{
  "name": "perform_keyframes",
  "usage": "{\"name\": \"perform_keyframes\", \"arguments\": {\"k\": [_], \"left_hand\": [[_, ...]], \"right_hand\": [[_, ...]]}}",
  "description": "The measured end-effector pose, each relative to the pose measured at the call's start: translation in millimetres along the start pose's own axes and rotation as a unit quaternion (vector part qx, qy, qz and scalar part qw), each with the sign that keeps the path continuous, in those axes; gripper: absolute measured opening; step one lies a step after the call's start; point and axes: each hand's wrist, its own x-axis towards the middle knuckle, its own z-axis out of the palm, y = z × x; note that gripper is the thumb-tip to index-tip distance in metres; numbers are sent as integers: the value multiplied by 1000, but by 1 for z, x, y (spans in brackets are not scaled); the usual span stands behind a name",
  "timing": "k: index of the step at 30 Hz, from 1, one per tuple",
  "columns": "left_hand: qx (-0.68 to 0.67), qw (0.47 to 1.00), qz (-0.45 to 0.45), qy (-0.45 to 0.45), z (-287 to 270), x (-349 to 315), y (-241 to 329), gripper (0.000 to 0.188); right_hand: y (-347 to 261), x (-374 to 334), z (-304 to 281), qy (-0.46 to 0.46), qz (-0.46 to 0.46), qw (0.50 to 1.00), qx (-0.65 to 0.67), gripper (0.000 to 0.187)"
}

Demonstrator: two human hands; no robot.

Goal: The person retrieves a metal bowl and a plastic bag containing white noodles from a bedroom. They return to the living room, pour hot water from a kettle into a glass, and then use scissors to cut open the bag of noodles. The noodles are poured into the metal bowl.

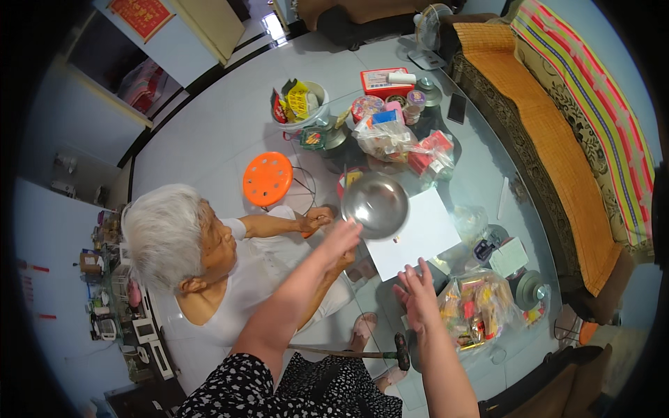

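A shiny round metal bowl (376, 205) overlaps the upper left corner of a white sheet (418, 244) on the glass table. My left hand (341, 240) is at the bowl's near left rim, its fingers closed on the edge; the thumb is hard to make out. On the sheet just below the bowl lies a tiny reddish-brown piece (397, 239), too small to name. Over the sheet's near edge my right hand (418, 299) is held up with fingers spread, holding nothing.
Beside me on the left sits another person (230, 279), hands near the table edge. Plastic bags (387, 136) and boxes crowd the table's far end. A bag of colourful packets (481, 306) lies right of my right hand. An orange stool (268, 179) and a cane (376, 354) stand nearby.
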Motion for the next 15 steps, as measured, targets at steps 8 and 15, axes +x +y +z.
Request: {"name": "perform_keyframes", "arguments": {"k": [8,15], "left_hand": [[115,982,-19,-149,38,-87,-14,57],[54,990,-23,-130,13,-86,-19,39]], "right_hand": [[-2,8,-28,-77,-16,991,112,58],[13,-5,-47,-29,26,982,183,51]]}}
